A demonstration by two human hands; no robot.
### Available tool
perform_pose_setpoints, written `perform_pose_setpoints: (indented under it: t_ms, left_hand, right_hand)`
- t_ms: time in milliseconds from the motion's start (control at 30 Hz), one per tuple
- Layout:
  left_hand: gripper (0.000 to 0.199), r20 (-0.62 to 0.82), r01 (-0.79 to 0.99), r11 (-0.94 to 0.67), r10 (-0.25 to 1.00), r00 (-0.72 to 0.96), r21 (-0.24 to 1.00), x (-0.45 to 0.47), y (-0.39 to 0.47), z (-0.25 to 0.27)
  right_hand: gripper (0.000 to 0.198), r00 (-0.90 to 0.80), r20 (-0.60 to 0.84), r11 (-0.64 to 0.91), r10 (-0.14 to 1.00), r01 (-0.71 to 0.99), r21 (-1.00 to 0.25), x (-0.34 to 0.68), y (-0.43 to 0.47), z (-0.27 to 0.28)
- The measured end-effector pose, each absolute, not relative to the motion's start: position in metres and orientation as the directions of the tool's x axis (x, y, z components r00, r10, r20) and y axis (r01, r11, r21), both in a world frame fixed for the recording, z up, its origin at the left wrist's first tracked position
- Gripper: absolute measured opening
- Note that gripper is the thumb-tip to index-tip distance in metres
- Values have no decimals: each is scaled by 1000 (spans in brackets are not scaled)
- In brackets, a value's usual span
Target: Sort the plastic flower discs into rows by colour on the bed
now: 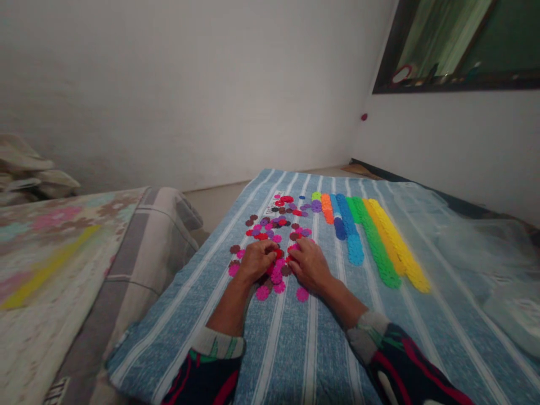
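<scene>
Small flower-shaped plastic discs [277,272] in pink, red, purple, brown and black lie loosely scattered around both hands. My left hand [257,262] is bent inward over the pile, its thumb and fingers closed at a red disc [279,253]. Facing it, my right hand [311,263] has its fingers curled down onto the discs, with red at the fingertips. What exactly the right fingers grip is partly hidden. A few pink discs [302,294] rest below the hands, nearer to me.
Right of the pile, overlapping discs form long rows: yellow [399,242], green [377,247], blue [352,236] and a shorter orange [327,208]. Clear plastic bags [476,242] lie at the right. A striped blue cloth [181,320] covers the table. Left stands a cloth-covered surface [122,281].
</scene>
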State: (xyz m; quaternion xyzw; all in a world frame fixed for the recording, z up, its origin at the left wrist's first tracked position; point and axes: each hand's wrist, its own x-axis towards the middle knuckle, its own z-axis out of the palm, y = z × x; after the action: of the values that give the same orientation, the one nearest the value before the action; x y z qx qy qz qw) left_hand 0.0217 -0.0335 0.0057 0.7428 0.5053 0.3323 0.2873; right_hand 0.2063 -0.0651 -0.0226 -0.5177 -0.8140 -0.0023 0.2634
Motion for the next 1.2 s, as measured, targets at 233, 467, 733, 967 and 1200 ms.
perform_pose_setpoints:
  t_ms: [233, 467, 733, 967, 1200]
  left_hand:
    - [10, 242, 583, -351, 935, 258, 733, 21, -32, 5]
    - [9, 251, 564, -342, 939, 235, 752, 19, -32, 4]
    - [8, 234, 554, -307, 951, 202, 774, 20, -32, 3]
    - [11, 229, 583, -302, 953, 197, 754, 20, -32, 2]
    - [11, 229, 614, -310, 951, 208, 726, 19, -33, 3]
  right_hand:
    - [10, -351, 387, 474, 853, 831, -292, 206, -60, -28]
    - [6, -327, 452, 529, 830, 721, -448, 212, -44, -25]
    - [13, -341, 408, 520, 847, 694, -499, 213, -18, -18]
    - [9, -487, 346, 584, 802, 761, -283, 215, -18, -12]
    - [14, -537, 300, 602, 788, 774, -196, 217, -21, -7]
